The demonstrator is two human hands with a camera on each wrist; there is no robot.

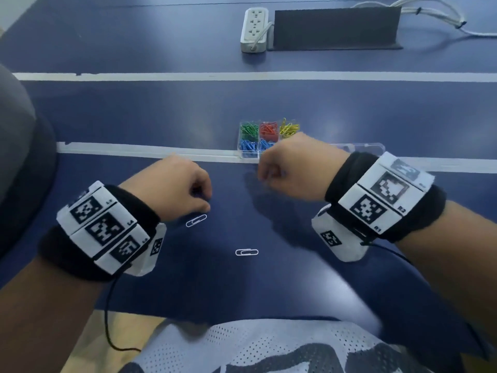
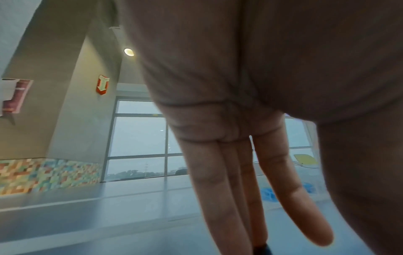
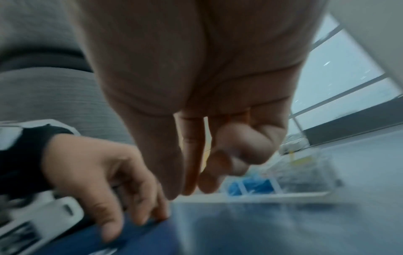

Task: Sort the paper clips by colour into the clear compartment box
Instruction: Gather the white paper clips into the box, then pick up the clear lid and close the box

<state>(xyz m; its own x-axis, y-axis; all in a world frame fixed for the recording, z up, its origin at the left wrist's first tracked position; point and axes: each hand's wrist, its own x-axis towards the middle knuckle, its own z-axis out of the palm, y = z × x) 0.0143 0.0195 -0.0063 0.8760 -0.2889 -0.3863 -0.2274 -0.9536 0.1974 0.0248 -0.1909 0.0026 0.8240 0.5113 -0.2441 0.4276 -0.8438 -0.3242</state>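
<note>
The clear compartment box (image 1: 239, 141) lies on the blue table past my hands, holding green clips (image 1: 248, 129), red clips (image 1: 269, 129), yellow clips (image 1: 289, 128) and blue clips (image 1: 248, 148). Its near right corner is hidden behind my right hand (image 1: 265, 176), which hovers in front of it with the fingers curled; thumb and forefinger (image 3: 189, 163) meet, and no clip shows between them. Two white clips lie loose: one (image 1: 196, 220) just below my left hand (image 1: 205, 200), one (image 1: 247, 252) nearer me. The left fingers (image 2: 218, 181) point straight down at the table and hold nothing.
The box's open clear lid (image 1: 363, 148) lies flat to its right. A white power strip (image 1: 254, 29) and a dark upright panel (image 1: 336, 26) with cables stand at the far side. White tape lines (image 1: 134, 150) cross the table. A grey seat back (image 1: 16, 146) is at my left.
</note>
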